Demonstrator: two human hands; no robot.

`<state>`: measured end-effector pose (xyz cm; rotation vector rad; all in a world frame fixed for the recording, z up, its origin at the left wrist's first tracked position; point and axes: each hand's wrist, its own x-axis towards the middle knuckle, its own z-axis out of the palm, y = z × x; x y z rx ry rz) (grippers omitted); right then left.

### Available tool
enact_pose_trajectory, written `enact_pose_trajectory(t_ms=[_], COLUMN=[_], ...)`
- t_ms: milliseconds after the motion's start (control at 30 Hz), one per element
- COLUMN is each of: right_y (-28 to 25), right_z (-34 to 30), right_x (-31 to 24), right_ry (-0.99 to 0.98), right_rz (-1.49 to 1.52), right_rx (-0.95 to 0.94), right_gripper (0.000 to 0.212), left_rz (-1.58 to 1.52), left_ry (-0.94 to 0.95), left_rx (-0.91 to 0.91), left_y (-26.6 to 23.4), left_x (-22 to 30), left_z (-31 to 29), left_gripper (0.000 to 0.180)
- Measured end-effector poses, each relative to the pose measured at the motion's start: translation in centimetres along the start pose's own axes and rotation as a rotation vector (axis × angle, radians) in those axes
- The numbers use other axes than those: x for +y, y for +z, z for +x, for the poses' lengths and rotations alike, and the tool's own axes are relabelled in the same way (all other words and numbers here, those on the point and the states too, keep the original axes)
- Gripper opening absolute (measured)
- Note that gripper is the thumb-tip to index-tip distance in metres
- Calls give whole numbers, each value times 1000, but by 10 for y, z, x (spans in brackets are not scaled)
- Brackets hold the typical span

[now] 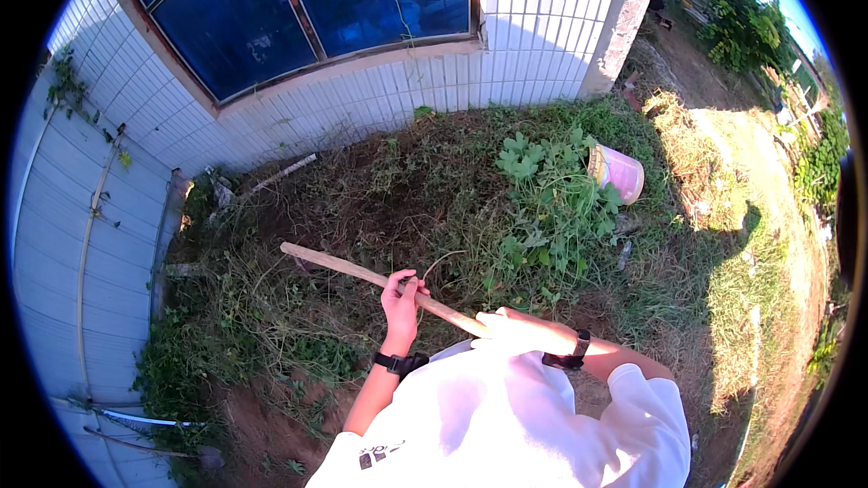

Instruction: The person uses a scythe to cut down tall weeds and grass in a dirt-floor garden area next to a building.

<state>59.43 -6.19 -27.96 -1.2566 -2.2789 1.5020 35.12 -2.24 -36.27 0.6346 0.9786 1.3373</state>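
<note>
A long, pale wooden pole (348,267) slants in front of my body, its blunt end up to the left over the weeds. My left hand (400,303) grips it near the middle of its visible length, fingers curled round the wood. Closer to my chest, my right hand (506,329) is closed on the lower right part. Strong sunlight washes out that hand. Past it the pole is hidden by my hand and white shirt, so any tool head cannot be seen. Both wrists wear dark bands.
Ahead stands a white tiled wall (533,45) with a blue-paned window (235,18). A pale metal panel (108,244) closes the left side. A pink bucket (617,173) lies tipped beside a heap of leafy green plants (551,208). Tangled weeds cover the soil; a sunlit path (768,217) runs along the right.
</note>
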Motion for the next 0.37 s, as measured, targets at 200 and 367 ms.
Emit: enact_pose_trajectory(t_ms=[200, 367], right_y=[-25, 9], right_z=[-45, -140], right_x=[77, 114], right_ry=[367, 870], right_rz=[357, 884], right_rx=[223, -398], right_gripper=[40, 87], left_rz=[-156, -153], left_ry=[84, 117], left_rx=[449, 669], left_y=[-65, -125], left_x=[9, -1], left_z=[-36, -90], left_gripper=[18, 15])
